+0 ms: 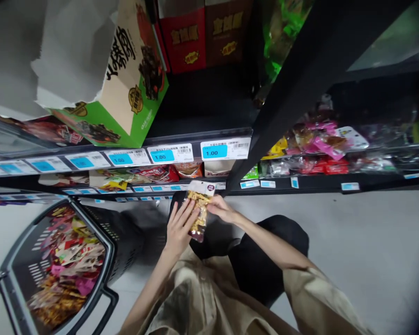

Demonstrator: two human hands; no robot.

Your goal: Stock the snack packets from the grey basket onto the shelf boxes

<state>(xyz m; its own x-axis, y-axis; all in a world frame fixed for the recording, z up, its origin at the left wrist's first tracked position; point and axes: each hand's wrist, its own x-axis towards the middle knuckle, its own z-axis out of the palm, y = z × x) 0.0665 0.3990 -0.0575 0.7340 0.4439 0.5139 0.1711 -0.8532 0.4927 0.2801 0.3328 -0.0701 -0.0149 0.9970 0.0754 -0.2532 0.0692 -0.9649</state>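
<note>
A small clear snack packet (199, 207) with a white header card and golden-brown pieces inside is held up in front of the lower shelf. My left hand (179, 229) lies along its left side with the fingers stretched up against it. My right hand (222, 209) pinches its right edge. Both forearms reach forward over my lap.
A dark shopping basket (108, 242) full of several mixed snack packets stands on the floor at the left. Black shelves carry blue 1.00 price tags (214, 151), a tilted green and cream carton (125, 83), red boxes (185, 42) and pink packets (317, 139). Pale floor lies at the right.
</note>
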